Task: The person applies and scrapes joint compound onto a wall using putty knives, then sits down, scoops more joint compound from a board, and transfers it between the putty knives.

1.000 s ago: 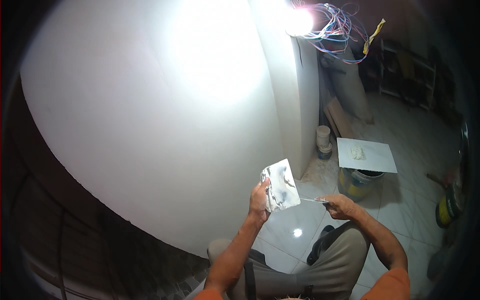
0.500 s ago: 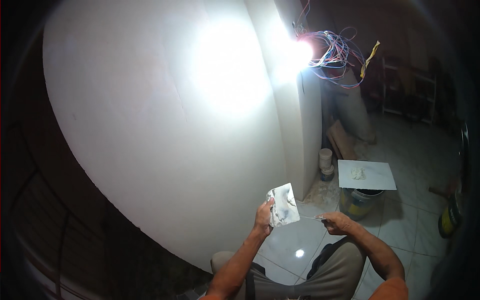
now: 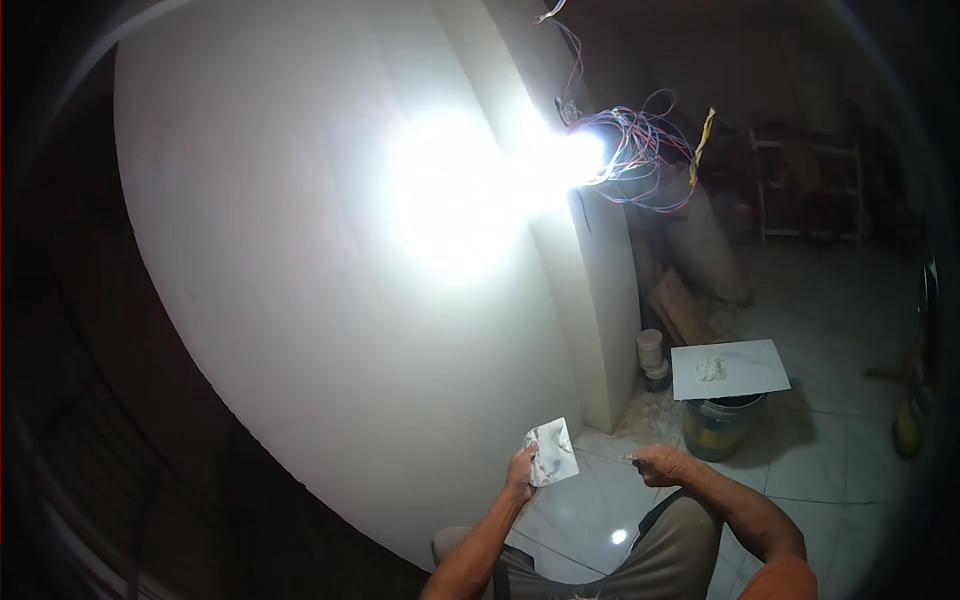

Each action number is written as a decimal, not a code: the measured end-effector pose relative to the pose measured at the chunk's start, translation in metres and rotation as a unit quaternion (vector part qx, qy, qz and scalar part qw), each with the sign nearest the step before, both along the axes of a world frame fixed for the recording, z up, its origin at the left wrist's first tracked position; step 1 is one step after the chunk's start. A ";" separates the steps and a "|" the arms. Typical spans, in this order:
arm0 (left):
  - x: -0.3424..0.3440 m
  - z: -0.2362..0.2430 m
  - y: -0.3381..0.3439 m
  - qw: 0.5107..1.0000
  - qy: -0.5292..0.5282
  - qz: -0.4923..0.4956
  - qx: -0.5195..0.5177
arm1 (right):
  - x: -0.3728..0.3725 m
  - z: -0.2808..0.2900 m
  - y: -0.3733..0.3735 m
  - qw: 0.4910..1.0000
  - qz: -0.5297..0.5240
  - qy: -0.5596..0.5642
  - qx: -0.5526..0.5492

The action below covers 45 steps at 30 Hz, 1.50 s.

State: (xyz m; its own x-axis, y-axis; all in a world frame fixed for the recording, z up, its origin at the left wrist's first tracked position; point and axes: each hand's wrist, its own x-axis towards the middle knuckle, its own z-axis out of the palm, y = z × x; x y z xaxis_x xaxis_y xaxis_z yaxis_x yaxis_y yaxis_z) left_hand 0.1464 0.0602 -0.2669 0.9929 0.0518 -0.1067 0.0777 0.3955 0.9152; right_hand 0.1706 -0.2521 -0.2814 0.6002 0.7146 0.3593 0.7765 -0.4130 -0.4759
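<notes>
My left hand (image 3: 519,473) is closed on the edge of a flat, squarish pale plate (image 3: 555,454) smeared with white and grey paste. It is held tilted in front of the white wall (image 3: 330,330). To its right, my right hand (image 3: 662,466) is closed round a small thin tool (image 3: 629,457), seen almost edge-on, so its kind does not show. A gap separates the tool from the plate. Beyond my right hand, a lump of whitish paste (image 3: 711,369) lies on a white board (image 3: 755,370), which rests across a dark bucket (image 3: 722,432).
A bright lamp (image 3: 583,160) glares beside a tangle of red and blue wires (image 3: 640,150) on the wall's corner. Stacked small tubs (image 3: 651,350) and a wooden plank (image 3: 680,308) stand by its foot. A shelf-like frame (image 3: 810,185) is at the back right, above pale floor tiles (image 3: 825,450).
The thin tool and the plate's lower edge, close together before, are now farther apart. Both hands sit lower in the picture, and the whole view has shifted.
</notes>
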 end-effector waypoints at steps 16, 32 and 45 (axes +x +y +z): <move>-0.015 0.044 -0.015 0.994 -0.029 -0.098 0.049 | -0.019 -0.034 -0.022 0.997 -0.068 -0.033 0.020; 0.061 0.000 -0.022 0.994 0.021 -0.107 0.009 | -0.030 -0.058 -0.011 0.931 -0.326 0.003 0.164; 0.071 -0.020 -0.022 0.982 0.125 -0.142 0.011 | 0.114 -0.102 -0.037 0.924 -0.288 -0.217 -0.124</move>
